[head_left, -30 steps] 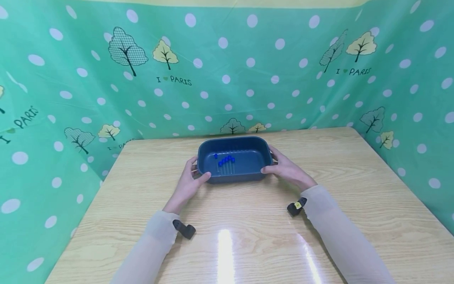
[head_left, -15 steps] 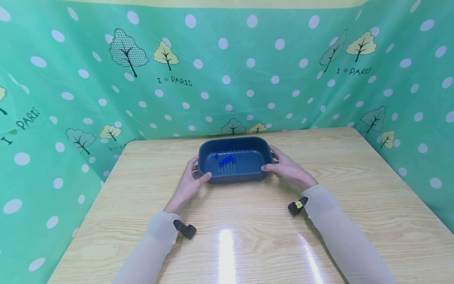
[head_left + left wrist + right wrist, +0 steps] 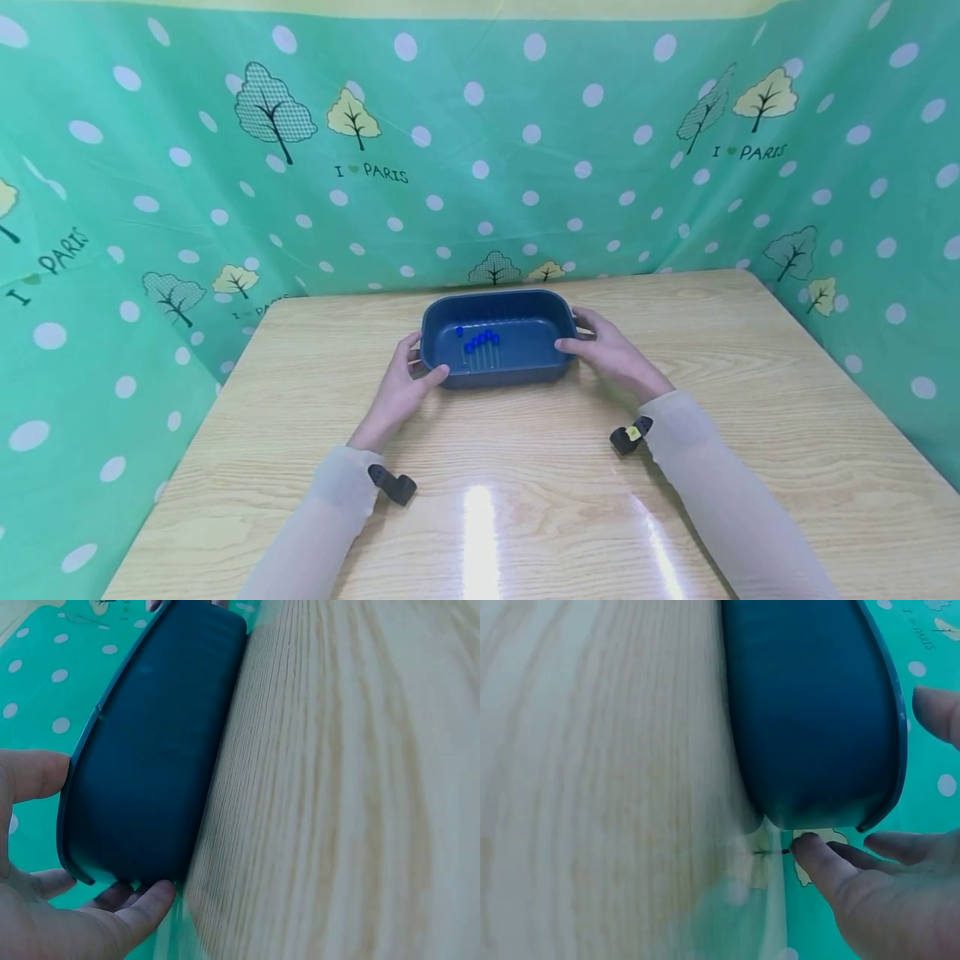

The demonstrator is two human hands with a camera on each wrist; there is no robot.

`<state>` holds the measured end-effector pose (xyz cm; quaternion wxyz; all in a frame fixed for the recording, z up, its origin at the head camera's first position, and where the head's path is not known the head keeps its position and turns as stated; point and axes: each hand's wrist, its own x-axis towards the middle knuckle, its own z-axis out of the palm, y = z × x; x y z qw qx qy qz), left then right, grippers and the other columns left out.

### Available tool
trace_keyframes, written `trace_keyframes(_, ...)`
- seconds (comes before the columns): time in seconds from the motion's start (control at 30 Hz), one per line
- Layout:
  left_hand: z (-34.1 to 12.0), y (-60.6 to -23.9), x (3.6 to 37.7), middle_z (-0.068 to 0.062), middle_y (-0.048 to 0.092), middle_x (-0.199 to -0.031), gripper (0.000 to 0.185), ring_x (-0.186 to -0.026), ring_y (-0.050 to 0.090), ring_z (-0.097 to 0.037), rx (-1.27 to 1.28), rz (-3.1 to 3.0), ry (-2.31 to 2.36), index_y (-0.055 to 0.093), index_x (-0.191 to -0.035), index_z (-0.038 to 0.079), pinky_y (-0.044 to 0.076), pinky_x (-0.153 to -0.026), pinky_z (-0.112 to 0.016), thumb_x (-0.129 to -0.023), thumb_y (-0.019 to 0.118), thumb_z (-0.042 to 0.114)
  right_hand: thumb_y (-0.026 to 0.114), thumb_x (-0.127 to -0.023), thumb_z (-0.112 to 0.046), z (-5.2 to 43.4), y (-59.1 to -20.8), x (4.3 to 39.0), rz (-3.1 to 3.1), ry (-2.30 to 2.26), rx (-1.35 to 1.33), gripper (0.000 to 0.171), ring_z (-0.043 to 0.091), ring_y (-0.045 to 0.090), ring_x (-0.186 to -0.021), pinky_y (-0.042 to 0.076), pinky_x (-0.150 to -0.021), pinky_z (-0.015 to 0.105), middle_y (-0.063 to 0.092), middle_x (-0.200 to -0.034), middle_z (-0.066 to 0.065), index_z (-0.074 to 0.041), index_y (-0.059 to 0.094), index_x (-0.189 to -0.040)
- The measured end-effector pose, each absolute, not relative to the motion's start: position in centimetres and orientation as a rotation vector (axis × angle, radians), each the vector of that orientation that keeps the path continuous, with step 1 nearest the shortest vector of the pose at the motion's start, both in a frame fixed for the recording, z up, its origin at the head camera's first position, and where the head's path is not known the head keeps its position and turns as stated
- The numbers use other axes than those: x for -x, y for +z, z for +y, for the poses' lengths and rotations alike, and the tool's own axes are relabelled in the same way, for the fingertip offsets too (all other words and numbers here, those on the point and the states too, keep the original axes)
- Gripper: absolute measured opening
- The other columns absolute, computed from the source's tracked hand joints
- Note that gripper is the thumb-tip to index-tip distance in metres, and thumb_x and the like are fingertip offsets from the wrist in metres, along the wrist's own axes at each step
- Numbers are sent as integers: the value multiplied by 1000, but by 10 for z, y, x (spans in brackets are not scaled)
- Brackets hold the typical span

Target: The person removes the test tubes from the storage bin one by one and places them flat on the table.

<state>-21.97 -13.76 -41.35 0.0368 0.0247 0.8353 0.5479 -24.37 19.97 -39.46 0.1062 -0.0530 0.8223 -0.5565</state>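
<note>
Left hand (image 3: 399, 392) and right hand (image 3: 611, 354) grip the tub (image 3: 495, 372) ends.

From my remote station, the tub (image 3: 495, 377) sat on the table (image 3: 525, 500) toward its far edge, roughly centred between the left and right sides, with the backdrop curtain (image 3: 480, 167) rising behind it and along both flanks. My feed showed the left hand (image 3: 401, 392) against the tub's left end and the right hand (image 3: 611, 354) against its right end, each touching the wall, forearms running back toward the near edge. Inside the tub, a small cluster of beads (image 3: 480, 339) lay on the floor, left of centre and toward the far wall.
</note>
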Motion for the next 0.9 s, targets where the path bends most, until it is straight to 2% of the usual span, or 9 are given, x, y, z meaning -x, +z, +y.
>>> trace_keyframes(0.17,-137,-413,220,-18,39,-142,77,-129,42,-36,-77,2573,1678,22,-150,17,36,-104,-52,-89,68,27,68,-85,-45,200,-390,243,2503,-1635,129,87,30,35,-136,38,-105,47,27,-154,11,-11,23,-151)
trace_keyframes(0.4,-137,-413,219,-18,40,-141,78,-129,42,-36,-74,2578,1669,22,-150,18,37,-103,-52,-88,68,28,63,-92,-31,200,-385,244,2567,-1679,149,70,31,40,-133,37,-105,47,37,-148,15,-5,29,-148)
trace_keyframes(0.9,-136,-412,217,-17,39,-141,78,-129,41,-35,-79,2566,1685,22,-150,19,36,-104,-52,-89,68,28,62,-92,-32,199,-379,241,2670,-1669,186,57,31,46,-127,39,-103,46,49,-137,16,-3,45,-138)
